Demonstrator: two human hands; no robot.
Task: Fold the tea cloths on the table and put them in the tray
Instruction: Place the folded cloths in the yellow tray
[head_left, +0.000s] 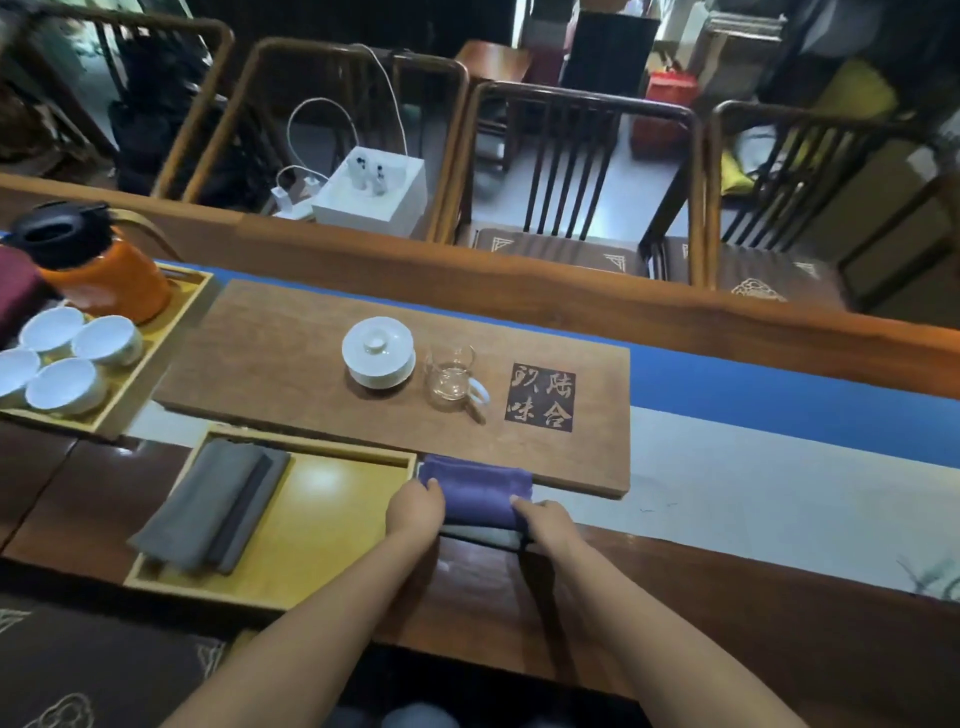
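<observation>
**Purple tea cloth held at both ends beside the tray**

We recorded the head view at a moment when both hands rested on a folded purple tea cloth (475, 491). The cloth lay on the table (727, 587), just to the right of the yellow wooden tray (332, 540) and against the near edge of the wooden tea board (291, 364). A paler grey layer (480, 536) showed under its near edge; we could not tell whether this was a second cloth. Our left hand (415, 506) gripped the left end of the cloth, its fingers curled over the fold and closed on the fabric. Our right hand (545, 522) held the right end, its fingers pressed together on the cloth edge. Inside the tray, a folded grey tea cloth (208, 512) lay at a slant in the left half; the right half showed bare yellow wood. On the tea board stood a white lidded gaiwan (378, 352) and, just beside it, a glass pitcher (453, 378). A second tray at far left held four white cups (65, 358) and an orange thermos (96, 265).
</observation>
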